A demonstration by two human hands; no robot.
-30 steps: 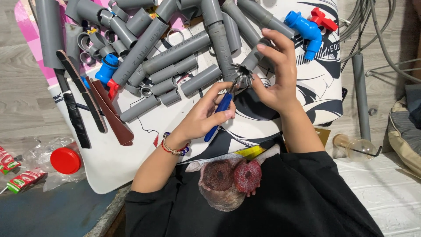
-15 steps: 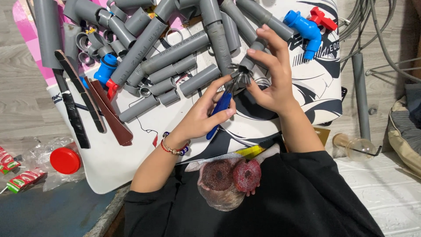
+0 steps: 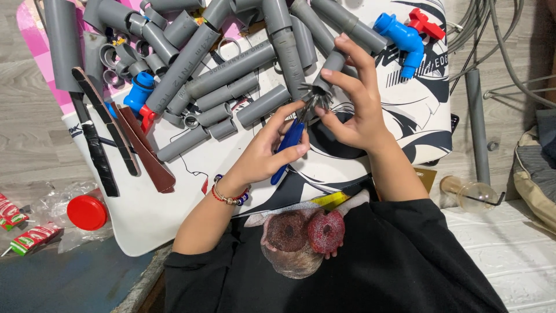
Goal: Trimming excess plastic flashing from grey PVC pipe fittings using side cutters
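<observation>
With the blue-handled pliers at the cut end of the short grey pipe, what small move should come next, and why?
Probably squeeze the blue-handled pliers and bend one more strip outward. The left hand holds them at the splayed, slit end of the short grey plastic pipe, which the right hand steadies above the white printed board.

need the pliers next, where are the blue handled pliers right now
In the head view the blue-handled pliers sit mid-frame in the left hand, their tips at the short grey pipe piece held by the right hand.
</observation>
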